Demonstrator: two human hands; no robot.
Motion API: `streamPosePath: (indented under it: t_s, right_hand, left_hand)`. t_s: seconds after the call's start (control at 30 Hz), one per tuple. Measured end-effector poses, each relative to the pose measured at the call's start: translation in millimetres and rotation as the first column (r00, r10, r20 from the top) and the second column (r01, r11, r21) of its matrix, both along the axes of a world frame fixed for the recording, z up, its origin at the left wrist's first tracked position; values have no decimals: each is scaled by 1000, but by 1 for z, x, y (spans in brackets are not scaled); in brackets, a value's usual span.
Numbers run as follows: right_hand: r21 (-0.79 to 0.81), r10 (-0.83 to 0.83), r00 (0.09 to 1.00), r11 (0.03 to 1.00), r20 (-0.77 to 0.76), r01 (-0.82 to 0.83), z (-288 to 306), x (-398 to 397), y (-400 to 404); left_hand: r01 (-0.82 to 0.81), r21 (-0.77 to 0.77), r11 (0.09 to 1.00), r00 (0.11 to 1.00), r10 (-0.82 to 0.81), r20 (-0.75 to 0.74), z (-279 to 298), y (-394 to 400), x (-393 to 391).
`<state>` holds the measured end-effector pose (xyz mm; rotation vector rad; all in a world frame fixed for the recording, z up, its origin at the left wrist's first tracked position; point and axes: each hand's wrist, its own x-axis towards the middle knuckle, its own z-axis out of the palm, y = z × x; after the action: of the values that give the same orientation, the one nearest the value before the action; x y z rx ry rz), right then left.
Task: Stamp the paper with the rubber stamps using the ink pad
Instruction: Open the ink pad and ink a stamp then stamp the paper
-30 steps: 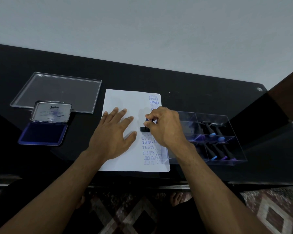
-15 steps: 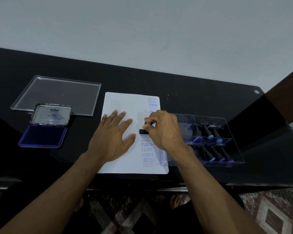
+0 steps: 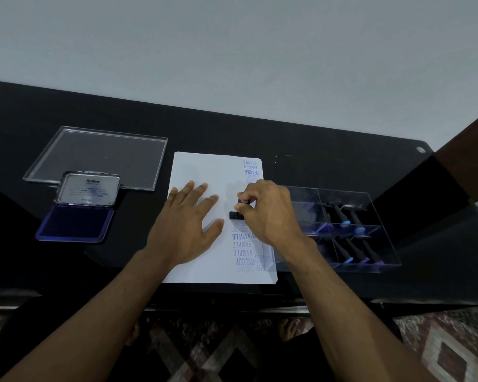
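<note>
Tabletop (image 3: 301, 139) black, bearing white paper (image 3: 204, 166), clear stamp box (image 3: 342, 194) right, open ink pad (image 3: 75, 223) left. Left hand (image 3: 184, 227) spread flat on paper; right hand (image 3: 268, 210) pinching rubber stamp (image 3: 236, 215) against the sheet.

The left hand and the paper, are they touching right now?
Touching. The head view shows the left hand spread flat, palm down on the paper, with no gap, while the right hand grips the stamp.
</note>
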<state>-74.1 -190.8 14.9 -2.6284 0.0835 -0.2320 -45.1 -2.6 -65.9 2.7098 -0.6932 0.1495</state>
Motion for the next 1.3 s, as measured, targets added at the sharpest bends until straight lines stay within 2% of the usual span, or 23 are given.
streamPosePath:
  t_s: [0.27,0.37,0.47,0.57,0.63,0.93,1.3]
  right_hand:
    - [31,31,999,999,-15,-31,8,-9,-4]
    - [221,-74,992,974,103,50,6,-19,-9]
    - [488,-289,925,862,248,139,3,-28,-10]
    - [648,-444,869,732,221,209,6,-32,-12]
    - [695,-478,858,682,188,228,7,-31,-13]
    - [640,-451,875,728,176,246,8,-30,-13]
    - [635,-431,884,737,179,231,9,-32,-12]
  left_hand:
    - [-13,6,1000,1000,13,-24,0,0,0]
    - [-13,1,1000,1000,13,-26,0,0,1]
    - [-5,-7,1000,1000,5,-24,1,1,0]
    - [0,-9,1000,1000,-1,-28,2,1,0]
    - [5,-14,1000,1000,-5,-24,1,1,0]
    - [9,-2,1000,1000,-9,-9,0,1,0]
    - [13,7,1000,1000,-13,-20,2,1,-1]
